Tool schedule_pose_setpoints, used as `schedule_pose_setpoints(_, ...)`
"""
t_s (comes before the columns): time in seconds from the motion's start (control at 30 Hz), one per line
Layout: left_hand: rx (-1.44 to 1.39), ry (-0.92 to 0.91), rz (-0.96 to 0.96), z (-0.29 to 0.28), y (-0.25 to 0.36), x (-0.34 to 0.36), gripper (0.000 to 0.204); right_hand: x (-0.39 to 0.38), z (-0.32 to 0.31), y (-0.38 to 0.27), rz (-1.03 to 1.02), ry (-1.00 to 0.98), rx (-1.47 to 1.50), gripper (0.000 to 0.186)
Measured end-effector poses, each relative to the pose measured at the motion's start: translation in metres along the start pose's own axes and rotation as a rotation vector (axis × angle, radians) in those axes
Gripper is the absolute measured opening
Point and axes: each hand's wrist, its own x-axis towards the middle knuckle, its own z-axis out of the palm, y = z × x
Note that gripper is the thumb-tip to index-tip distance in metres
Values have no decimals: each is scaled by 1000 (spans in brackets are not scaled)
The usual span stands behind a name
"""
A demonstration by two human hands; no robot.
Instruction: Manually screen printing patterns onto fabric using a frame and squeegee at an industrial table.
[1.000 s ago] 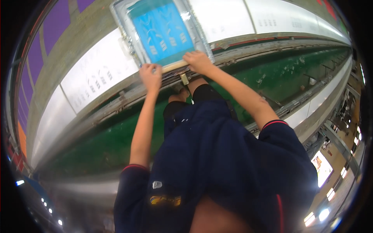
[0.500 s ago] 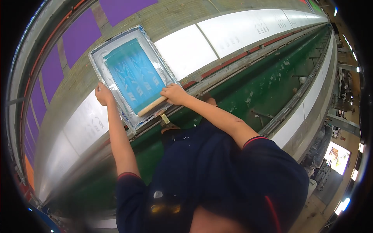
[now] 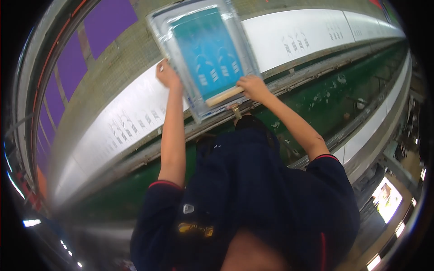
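Observation:
A screen-printing frame (image 3: 246, 43) with a grey-white border and a blue-green mesh (image 3: 205, 52) lies tilted over the white strip. My left hand (image 3: 168, 76) is closed at the frame's left side, its fingertips partly hidden. At the frame's near end my right hand (image 3: 254, 88) is closed round the right end of a squeegee (image 3: 222, 96) with a pale wooden handle. The squeegee rests crosswise at the lower edge of the mesh. A brass-coloured clamp or hinge (image 3: 236, 110) sits at the near edge, below the squeegee.
White panels (image 3: 316, 34) with rows of grey printed marks run along the bench on both sides of the frame. Purple sheets (image 3: 110, 25) lie on the far side. A metal rail (image 3: 307, 74) edges the bench, with a green floor (image 3: 334, 86) below. Another white bench (image 3: 366, 131) stands at right.
The frame, squeegee and both hands now appear farther right and higher. The view has shifted too. More printed marks show on the white strip left of the frame. Both hands keep their holds.

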Motion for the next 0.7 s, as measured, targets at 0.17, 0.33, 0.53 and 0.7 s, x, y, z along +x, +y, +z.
schedule_pose_setpoints(0.17, 170, 14, -15, 95, -15, -51, 40, -30, -57, 74, 37, 5, -12, 38)
schedule_pose_setpoints(0.33, 43, 89, -12, 107, -15, -69, 37, -34, -64, 87, 77, 21, -87, 28)
schedule_pose_setpoints(0.53, 23, 84, -79, 104, -28, -86, 40, -57, -71, 86, 98, 23, -116, 25)
schedule_pose_setpoints(0.7, 49, 110, -13, 118, -55, -80, 42, -79, -48, 93, -18, -22, -146, 28)
